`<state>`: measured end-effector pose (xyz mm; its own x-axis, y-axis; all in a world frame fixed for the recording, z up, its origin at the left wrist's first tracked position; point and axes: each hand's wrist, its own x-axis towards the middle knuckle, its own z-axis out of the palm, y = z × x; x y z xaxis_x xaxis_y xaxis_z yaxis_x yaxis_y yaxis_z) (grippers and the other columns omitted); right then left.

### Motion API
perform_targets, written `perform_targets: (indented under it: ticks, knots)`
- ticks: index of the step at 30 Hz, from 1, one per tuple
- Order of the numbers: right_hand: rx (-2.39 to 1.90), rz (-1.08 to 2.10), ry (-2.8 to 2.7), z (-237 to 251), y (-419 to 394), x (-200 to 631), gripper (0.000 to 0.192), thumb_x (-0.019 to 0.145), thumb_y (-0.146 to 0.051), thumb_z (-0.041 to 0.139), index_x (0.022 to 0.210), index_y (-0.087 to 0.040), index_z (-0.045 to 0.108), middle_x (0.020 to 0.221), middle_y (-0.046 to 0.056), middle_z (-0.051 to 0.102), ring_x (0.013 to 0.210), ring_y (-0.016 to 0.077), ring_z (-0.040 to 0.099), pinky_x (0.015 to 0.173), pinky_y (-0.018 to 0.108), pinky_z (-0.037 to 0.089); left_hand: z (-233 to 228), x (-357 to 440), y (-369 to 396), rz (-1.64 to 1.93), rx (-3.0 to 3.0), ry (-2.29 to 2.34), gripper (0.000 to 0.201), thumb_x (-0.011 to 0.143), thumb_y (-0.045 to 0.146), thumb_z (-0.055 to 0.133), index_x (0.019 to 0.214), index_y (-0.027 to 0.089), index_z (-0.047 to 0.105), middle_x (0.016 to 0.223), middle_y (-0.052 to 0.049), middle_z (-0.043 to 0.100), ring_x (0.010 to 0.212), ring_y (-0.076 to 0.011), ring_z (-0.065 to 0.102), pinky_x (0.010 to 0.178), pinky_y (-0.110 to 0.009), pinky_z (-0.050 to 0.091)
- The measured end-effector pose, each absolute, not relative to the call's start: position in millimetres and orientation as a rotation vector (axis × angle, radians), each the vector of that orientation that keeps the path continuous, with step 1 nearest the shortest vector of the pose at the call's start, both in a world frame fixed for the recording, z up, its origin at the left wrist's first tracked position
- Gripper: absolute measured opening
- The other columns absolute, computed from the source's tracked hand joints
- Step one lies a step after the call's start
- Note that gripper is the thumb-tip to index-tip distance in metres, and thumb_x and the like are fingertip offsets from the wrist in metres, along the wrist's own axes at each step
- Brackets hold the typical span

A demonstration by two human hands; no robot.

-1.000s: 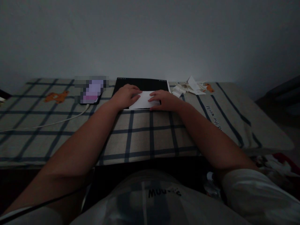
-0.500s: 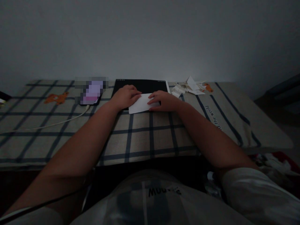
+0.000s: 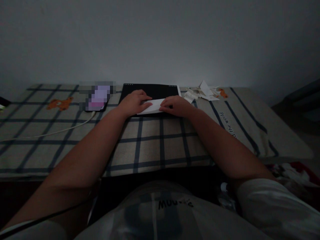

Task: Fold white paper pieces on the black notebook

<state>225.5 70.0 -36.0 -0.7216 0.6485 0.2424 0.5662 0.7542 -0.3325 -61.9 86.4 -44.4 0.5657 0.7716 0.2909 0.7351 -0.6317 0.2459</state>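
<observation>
A white piece of paper (image 3: 154,107) lies across the near part of a flat black board or notebook (image 3: 152,90) with small holes along its far edge. My left hand (image 3: 132,102) grips the paper's left end, thumb on top and fingers toward the far edge. At the other end, my right hand (image 3: 178,106) pinches the paper between thumb and bent fingers. The paper shows as a narrow strip, its near part apparently turned up or folded. Both hands partly cover its ends.
A phone (image 3: 99,98) with a white charging cable (image 3: 75,126) lies left on the checked tablecloth (image 3: 150,150). Torn white paper scraps (image 3: 203,91) are heaped right of the black board. The wall (image 3: 160,40) rises behind. A bottle (image 3: 226,195) stands below, beside my lap.
The paper's near edge has come up and away from me, so its visible white area is narrower. My right fingers have closed from a looser spread onto the paper. My left hand barely moved.
</observation>
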Motion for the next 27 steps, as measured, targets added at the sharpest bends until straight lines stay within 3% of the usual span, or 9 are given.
perform_targets:
  ticks: [7,12,19,23,27]
  knots:
    - [-1.086,0.277,-2.566,-38,70,218,0.030,0.112,-0.040,0.070,0.109,-0.020,0.091,0.119,0.011,0.086,0.110,0.0255,0.075,0.096,0.036,0.049,-41,-60,89,0.611,2.560,1.362,0.072,0.113,0.061,0.033,0.126,0.018,0.089,0.123,-0.015,0.083,0.117,-0.0309,0.075,0.109,-0.047,0.059]
    - [-1.148,0.206,-2.524,-44,71,212,0.029,0.112,-0.041,0.071,0.111,-0.021,0.091,0.119,0.011,0.085,0.109,0.0261,0.072,0.094,0.037,0.047,-37,-61,86,0.595,2.556,1.298,0.072,0.110,0.071,0.040,0.120,0.020,0.091,0.121,-0.013,0.085,0.116,-0.0290,0.076,0.111,-0.045,0.059]
    - [-1.319,0.132,-2.440,-40,63,204,0.030,0.112,-0.042,0.069,0.116,-0.021,0.090,0.124,0.012,0.085,0.110,0.0281,0.072,0.090,0.039,0.048,-23,-59,67,0.886,2.547,1.371,0.071,0.118,0.053,0.025,0.126,0.018,0.086,0.128,-0.015,0.083,0.125,-0.0306,0.074,0.117,-0.048,0.054]
    - [-1.495,0.057,-2.344,-31,51,198,0.034,0.112,-0.044,0.066,0.118,-0.021,0.090,0.125,0.014,0.084,0.111,0.0315,0.074,0.083,0.040,0.050,-17,-45,52,0.876,2.704,1.461,0.056,0.113,0.058,0.045,0.121,0.023,0.087,0.128,-0.012,0.082,0.125,-0.0341,0.071,0.113,-0.052,0.054]
    - [-1.665,-0.002,-2.302,-22,38,190,0.042,0.114,-0.047,0.059,0.119,-0.019,0.090,0.126,0.017,0.084,0.111,0.0357,0.075,0.082,0.043,0.052,-16,-19,37,0.685,2.754,1.683,0.050,0.111,0.048,0.048,0.117,0.020,0.089,0.125,-0.016,0.083,0.120,-0.0395,0.072,0.096,-0.054,0.056]
